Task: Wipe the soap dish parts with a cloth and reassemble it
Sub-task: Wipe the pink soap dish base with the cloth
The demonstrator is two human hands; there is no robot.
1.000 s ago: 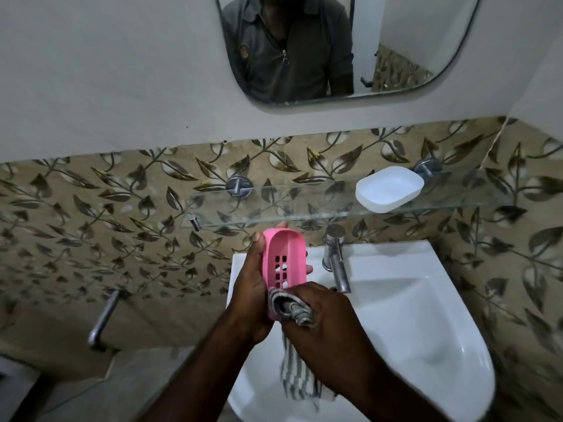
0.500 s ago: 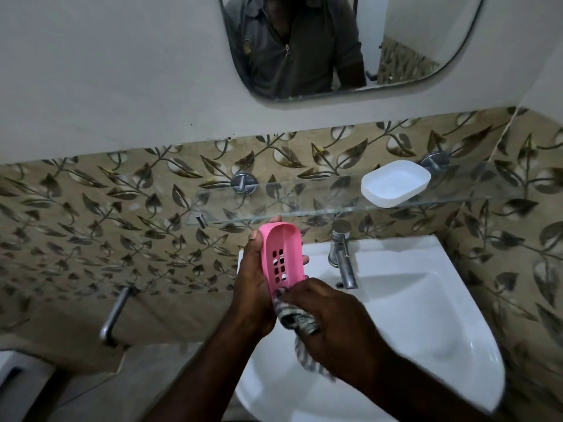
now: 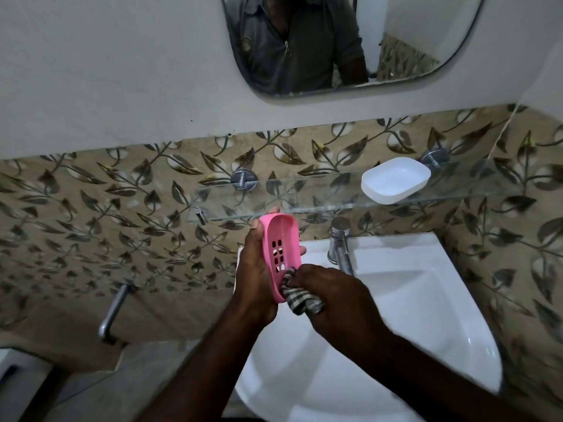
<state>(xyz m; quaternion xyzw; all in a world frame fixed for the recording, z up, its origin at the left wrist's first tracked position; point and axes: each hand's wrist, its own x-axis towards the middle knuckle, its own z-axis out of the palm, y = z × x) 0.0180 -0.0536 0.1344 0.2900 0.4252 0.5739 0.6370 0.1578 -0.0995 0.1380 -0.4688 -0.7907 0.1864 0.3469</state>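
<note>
Since a second ago the striped grey-and-white cloth (image 3: 300,298) has been gathered up: its long tail no longer hangs below the right hand (image 3: 338,303) and it now sits as a tight wad at the fingertips. That hand is curled round the cloth and presses it against the lower end of the pink slotted plastic soap-dish insert (image 3: 281,239). How much cloth is tucked inside the fist is hard to tell, since the knuckles cover it.

The left hand (image 3: 256,278) grips the pink insert from its left side, thumb near the top rim and fingertips showing past the right edge. It holds the insert nearly upright, hollow face toward the camera, above the left rim of the white ceramic washbasin (image 3: 426,300).

The white oval plastic soap-dish base (image 3: 396,179) lies well apart from the hands on the clear glass wall shelf (image 3: 304,196), toward its right end. A chrome tap (image 3: 339,248) stands just right of the insert. Behind is the leaf-patterned tiled wall (image 3: 122,208), with a rounded mirror (image 3: 411,32) above and a chrome bar (image 3: 114,312) low at left.
</note>
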